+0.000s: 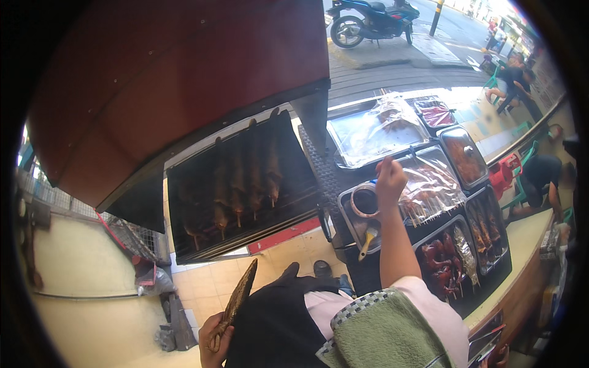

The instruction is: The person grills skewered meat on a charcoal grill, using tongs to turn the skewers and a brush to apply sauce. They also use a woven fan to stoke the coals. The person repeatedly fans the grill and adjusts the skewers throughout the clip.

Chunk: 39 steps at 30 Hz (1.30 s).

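My left hand (215, 338) holds the handle of a woven fan (240, 290), seen nearly edge-on beside the black apron. My right hand (391, 177) is closed above the trays, by a tape-wrapped bowl (365, 201) of dark liquid; whether its fingers hold anything cannot be told. A basting brush (367, 243) lies in the metal tray below that bowl. On the smoky charcoal grill (290, 209), several skewered pieces of meat (255, 184) lie side by side. Plastic film covers a tray of skewers (432, 184) right of my right hand.
A red hood (193, 69) overhangs the grill. Trays of glazed meat (441, 262) and grilled fish-like pieces (483, 230), a lidded tray (464, 156) and a film-wrapped tray (368, 133) stand at right. A green towel (391, 326) hangs over my shoulder. People sit beyond; a motorcycle (372, 23) is parked outside.
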Each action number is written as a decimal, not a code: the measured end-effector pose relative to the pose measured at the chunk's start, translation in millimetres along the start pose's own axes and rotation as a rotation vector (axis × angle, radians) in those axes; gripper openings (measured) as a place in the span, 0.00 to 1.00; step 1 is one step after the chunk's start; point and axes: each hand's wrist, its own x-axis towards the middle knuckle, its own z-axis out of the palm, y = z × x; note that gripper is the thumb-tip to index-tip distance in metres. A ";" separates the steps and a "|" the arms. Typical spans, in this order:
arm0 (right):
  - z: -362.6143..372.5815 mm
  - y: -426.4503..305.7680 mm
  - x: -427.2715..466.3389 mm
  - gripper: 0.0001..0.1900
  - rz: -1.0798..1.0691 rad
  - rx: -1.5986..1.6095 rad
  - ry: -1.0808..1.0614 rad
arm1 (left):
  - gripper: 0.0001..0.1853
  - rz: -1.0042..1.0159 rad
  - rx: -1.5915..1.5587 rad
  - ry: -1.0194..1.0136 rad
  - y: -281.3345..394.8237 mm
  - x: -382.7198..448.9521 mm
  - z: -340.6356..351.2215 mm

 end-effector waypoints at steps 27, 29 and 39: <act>-49.4 -287.5 -306.2 0.19 -0.690 -0.242 -1.250 | 0.17 0.367 0.488 -0.441 -31.4 -7.8 -10.7; -46.8 -297.4 -331.4 0.18 -0.570 -0.425 -1.424 | 0.18 0.507 0.447 -0.456 -46.6 -19.2 -15.5; -153.0 -226.7 -335.3 0.21 0.224 -0.378 -0.968 | 0.29 0.686 -0.188 -0.226 -180.3 -74.7 -64.0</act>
